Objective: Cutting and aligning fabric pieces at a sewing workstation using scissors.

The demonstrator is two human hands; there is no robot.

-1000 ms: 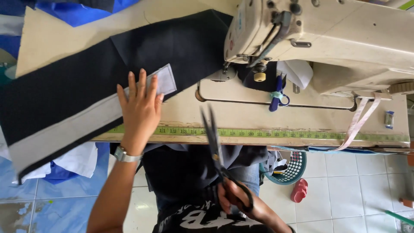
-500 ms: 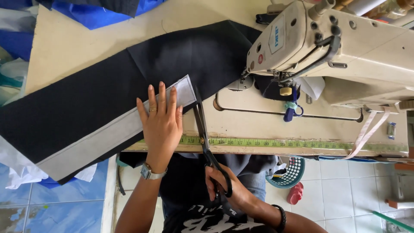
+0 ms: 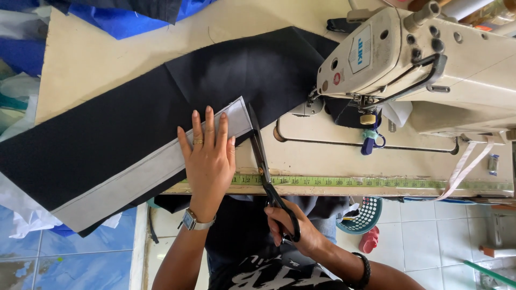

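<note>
A long piece of black fabric (image 3: 134, 123) with a grey strip (image 3: 145, 174) along its near edge lies across the sewing table (image 3: 97, 59). My left hand (image 3: 209, 156) presses flat on the grey strip near its right end, fingers spread; it wears a ring and a wristwatch. My right hand (image 3: 293, 231) grips the handles of black scissors (image 3: 263, 161), below the table edge. The blades point up along the strip's right end, next to my left hand.
A cream industrial sewing machine (image 3: 424, 64) stands at the right, its needle area beside the fabric. A measuring tape (image 3: 376, 182) runs along the table's front edge. Blue cloth (image 3: 123, 16) lies at the top left. A basket (image 3: 365, 215) sits on the tiled floor.
The fabric and my left hand have shifted right toward the machine. My right hand has brought the scissors up from below the table until the blades reach the strip's end.
</note>
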